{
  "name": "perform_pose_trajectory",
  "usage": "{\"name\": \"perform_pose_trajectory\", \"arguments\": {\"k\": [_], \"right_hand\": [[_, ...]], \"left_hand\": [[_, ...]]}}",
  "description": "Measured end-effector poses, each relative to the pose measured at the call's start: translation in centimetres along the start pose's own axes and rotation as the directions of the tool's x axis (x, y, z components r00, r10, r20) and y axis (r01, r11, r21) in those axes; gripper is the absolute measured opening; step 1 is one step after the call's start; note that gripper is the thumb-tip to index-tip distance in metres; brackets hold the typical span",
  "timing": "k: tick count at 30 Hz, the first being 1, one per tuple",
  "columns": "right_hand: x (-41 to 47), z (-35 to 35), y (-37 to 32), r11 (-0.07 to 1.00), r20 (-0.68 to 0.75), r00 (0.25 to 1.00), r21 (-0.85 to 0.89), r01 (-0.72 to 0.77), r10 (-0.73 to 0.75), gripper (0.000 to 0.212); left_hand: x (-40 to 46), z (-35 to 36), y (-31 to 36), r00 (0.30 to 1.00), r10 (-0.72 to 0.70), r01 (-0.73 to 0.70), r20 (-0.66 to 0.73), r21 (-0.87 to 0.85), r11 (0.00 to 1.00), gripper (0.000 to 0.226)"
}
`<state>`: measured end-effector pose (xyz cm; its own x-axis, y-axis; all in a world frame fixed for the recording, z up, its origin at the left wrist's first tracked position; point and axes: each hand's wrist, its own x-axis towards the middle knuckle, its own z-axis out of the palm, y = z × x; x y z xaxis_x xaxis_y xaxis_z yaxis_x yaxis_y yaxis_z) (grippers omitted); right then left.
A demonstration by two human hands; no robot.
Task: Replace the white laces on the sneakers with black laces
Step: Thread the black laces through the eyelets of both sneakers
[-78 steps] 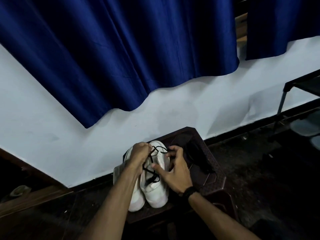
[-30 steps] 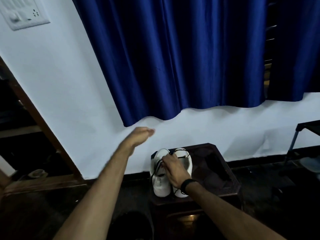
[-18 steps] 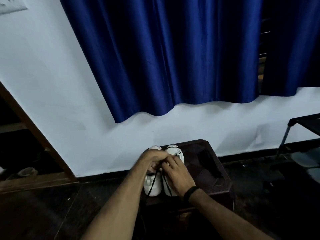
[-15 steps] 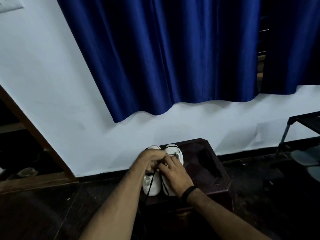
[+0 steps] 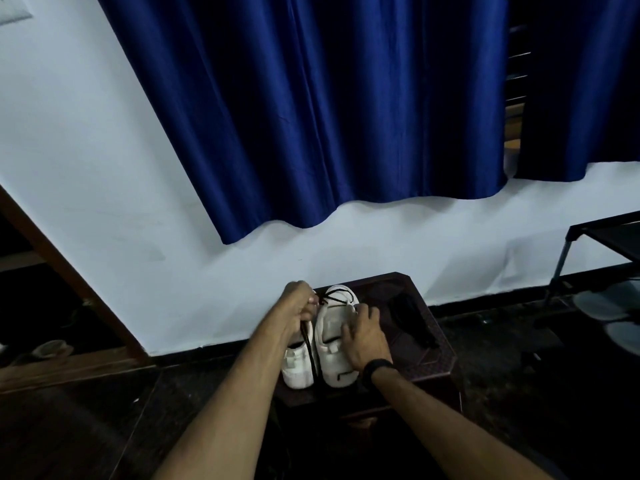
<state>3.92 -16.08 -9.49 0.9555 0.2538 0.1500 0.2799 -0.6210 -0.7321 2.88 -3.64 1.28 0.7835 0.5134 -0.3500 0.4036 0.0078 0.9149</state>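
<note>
Two white sneakers stand side by side on a dark brown stool (image 5: 420, 355), toes toward me. My left hand (image 5: 298, 304) is over the left sneaker (image 5: 294, 370) and pinches a black lace (image 5: 309, 344), which runs from the top eyelets of the right sneaker (image 5: 330, 348) and hangs down between the shoes. My right hand (image 5: 363, 336) rests on the right sneaker's outer side, fingers curled at its upper edge. Black lace crosses the right sneaker's far eyelets.
A dark bundle (image 5: 410, 318) lies on the stool to the right of the shoes. A white wall with a blue curtain (image 5: 329, 116) stands behind. A black metal rack (image 5: 602, 244) is at the right, a wooden door frame (image 5: 69, 282) at the left.
My left hand came down from mid-air to the shoes and took hold of the black lace. My right hand moved from the shoes' middle to the right sneaker's outer side.
</note>
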Motion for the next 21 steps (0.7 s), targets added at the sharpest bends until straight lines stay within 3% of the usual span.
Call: {"name": "perform_pose_trajectory", "arguments": {"k": [6, 10, 12, 14, 15, 16, 18, 19, 21], "right_hand": [[0.4, 1.1, -0.7, 0.999, -0.001, 0.999, -0.019, -0.048, 0.048, 0.049], [0.1, 1.0, -0.7, 0.994, 0.043, 0.994, -0.053, -0.096, 0.099, 0.056], [0.2, 0.5, -1.1, 0.982, -0.044, 0.994, -0.158, -0.107, 0.101, 0.058], [0.1, -0.2, -1.8, 0.985, -0.203, 0.979, -0.166, -0.053, 0.019, 0.045], [0.1, -0.8, -2.6, 0.997, -0.253, 0.967, -0.077, -0.022, 0.002, 0.034], [0.2, -1.7, -3.8, 0.997, -0.241, 0.970, 0.080, -0.010, 0.029, 0.040], [0.9, -4.0, -6.8, 0.870, 0.043, 0.995, 0.484, -0.097, 0.087, 0.068], [1.8, -5.0, -8.3, 0.764, 0.176, 0.982, 0.625, -0.161, 0.062, 0.070], [3.6, -7.4, -10.8, 0.627, 0.271, 0.962, 0.747, -0.222, 0.018, 0.061]], "left_hand": [[-3.0, -0.8, 4.8, 0.994, 0.095, -0.095, 0.050, 0.007, 0.995, 0.030], [-4.4, -1.1, 5.0, 0.994, 0.069, -0.073, 0.084, 0.042, 0.996, 0.026], [-4.9, -1.4, 5.2, 0.990, 0.066, -0.072, 0.123, 0.049, 0.996, 0.022], [-5.6, -2.0, 6.1, 0.986, 0.105, -0.116, 0.132, 0.079, 0.990, 0.021], [-6.0, -2.3, 6.8, 0.983, 0.137, -0.149, 0.123, 0.102, 0.984, 0.019], [-6.3, -2.5, 7.4, 0.979, 0.165, -0.179, 0.120, 0.119, 0.977, 0.017], [-6.7, -2.8, 8.2, 0.972, 0.188, -0.207, 0.137, 0.137, 0.969, 0.013], [-6.9, -2.8, 8.5, 0.970, 0.191, -0.213, 0.153, 0.146, 0.966, 0.012], [-7.7, -2.7, 9.0, 0.962, 0.205, -0.235, 0.179, 0.166, 0.958, 0.014]]}}
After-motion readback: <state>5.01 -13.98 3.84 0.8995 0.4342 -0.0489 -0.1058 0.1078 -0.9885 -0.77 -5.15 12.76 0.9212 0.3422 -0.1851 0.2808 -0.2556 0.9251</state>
